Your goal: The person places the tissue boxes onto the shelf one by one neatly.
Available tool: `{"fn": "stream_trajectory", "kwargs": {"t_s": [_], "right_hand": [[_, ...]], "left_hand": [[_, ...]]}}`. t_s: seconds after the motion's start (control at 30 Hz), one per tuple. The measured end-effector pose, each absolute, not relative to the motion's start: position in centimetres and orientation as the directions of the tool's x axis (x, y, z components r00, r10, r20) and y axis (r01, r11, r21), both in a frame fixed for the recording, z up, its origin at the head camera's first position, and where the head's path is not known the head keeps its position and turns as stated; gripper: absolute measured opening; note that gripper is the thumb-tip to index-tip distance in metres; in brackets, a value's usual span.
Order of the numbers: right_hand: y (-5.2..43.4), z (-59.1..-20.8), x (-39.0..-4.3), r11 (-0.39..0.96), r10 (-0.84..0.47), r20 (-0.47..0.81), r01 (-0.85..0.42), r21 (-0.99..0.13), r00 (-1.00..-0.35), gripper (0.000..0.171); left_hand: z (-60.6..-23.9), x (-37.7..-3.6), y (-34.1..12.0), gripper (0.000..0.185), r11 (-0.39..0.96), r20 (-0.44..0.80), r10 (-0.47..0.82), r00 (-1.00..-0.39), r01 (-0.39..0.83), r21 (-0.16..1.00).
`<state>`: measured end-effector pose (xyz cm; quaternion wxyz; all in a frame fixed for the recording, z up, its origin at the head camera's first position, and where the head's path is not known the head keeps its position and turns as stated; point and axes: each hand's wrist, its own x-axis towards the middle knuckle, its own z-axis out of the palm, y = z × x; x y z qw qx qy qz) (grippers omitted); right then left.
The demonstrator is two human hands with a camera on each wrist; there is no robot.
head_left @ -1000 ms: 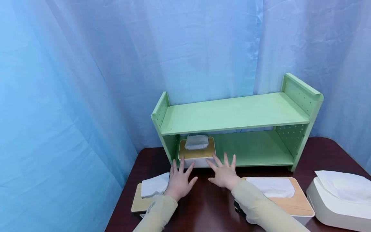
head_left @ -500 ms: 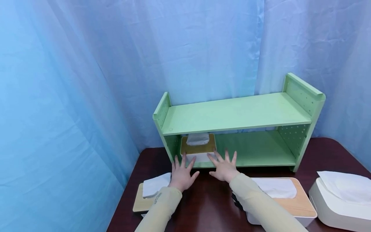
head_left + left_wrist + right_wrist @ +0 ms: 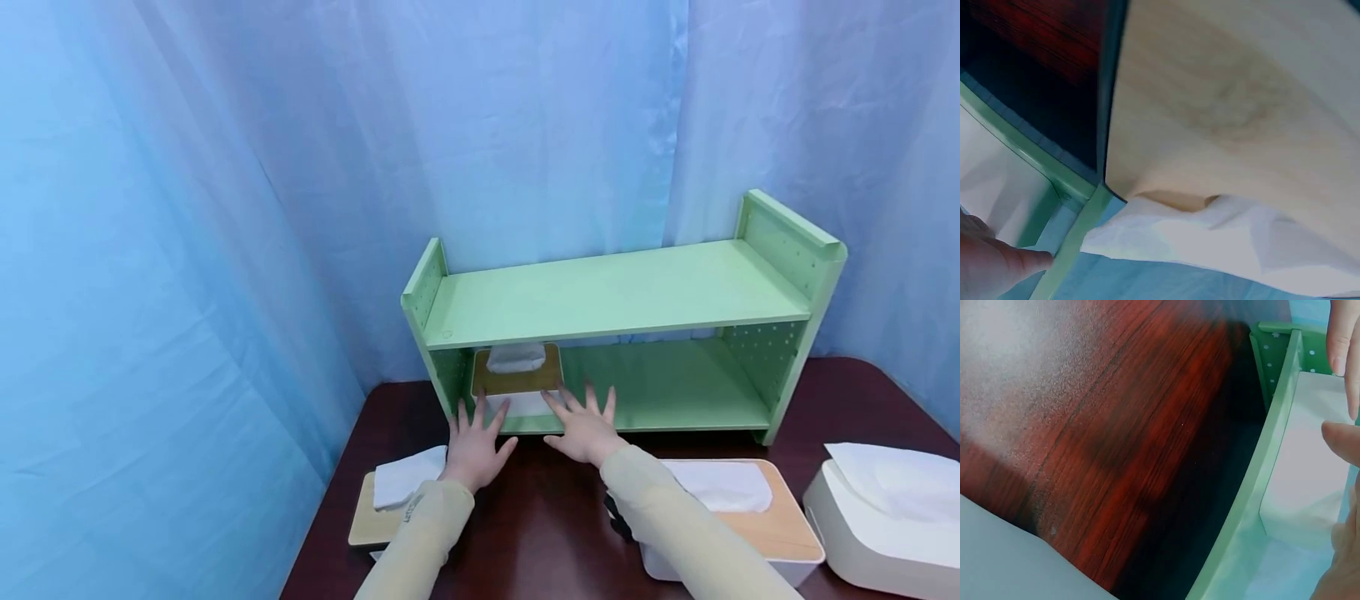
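Note:
A tissue box [image 3: 504, 383] with a wood-look lid and white sides sits at the left end of the green shelf's lower level, a white tissue [image 3: 516, 357] sticking out of its top. My left hand [image 3: 477, 450] has its fingers spread straight, with the fingertips at the left part of the box's front. Straight and spread too, the fingers of my right hand [image 3: 588, 429] reach the box's front right corner. In the right wrist view, the box's white front [image 3: 1307, 456] stands behind the shelf's front edge, with fingers [image 3: 1338, 347] over it.
The two-level green shelf [image 3: 615, 292] stands on a dark red table [image 3: 525, 533] before blue curtains. A smaller wood-lidded tissue box [image 3: 367, 521] lies beside my left forearm. Right of me are a larger wood-lidded tissue box [image 3: 780, 533] and a white one [image 3: 855, 542].
The tissue box on the lower shelf has slid deeper in, mostly in the first half second. Both hands stay spread at its front; the head view has shifted slightly.

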<state>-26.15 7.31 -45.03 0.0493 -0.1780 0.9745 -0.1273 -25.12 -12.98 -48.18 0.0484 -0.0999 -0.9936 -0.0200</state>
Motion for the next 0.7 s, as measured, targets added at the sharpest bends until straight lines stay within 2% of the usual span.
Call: {"fn": "stream_trajectory", "kwargs": {"t_s": [0.43, 0.7], "right_hand": [[8.1, -44.4, -24.3, 0.860, -0.377, 0.118, -0.395, -0.324, -0.919, 0.067], [8.8, -44.8, -22.0, 0.787, -0.351, 0.278, -0.443, -0.429, -0.894, 0.063]], "left_hand": [[-47.9, -23.6, -12.7, 0.062, 0.962, 0.173, 0.220, -0.960, 0.243, 0.123], [-47.4, -21.4, -11.7, 0.063, 0.938, 0.282, 0.261, -0.923, 0.312, 0.153]]}}
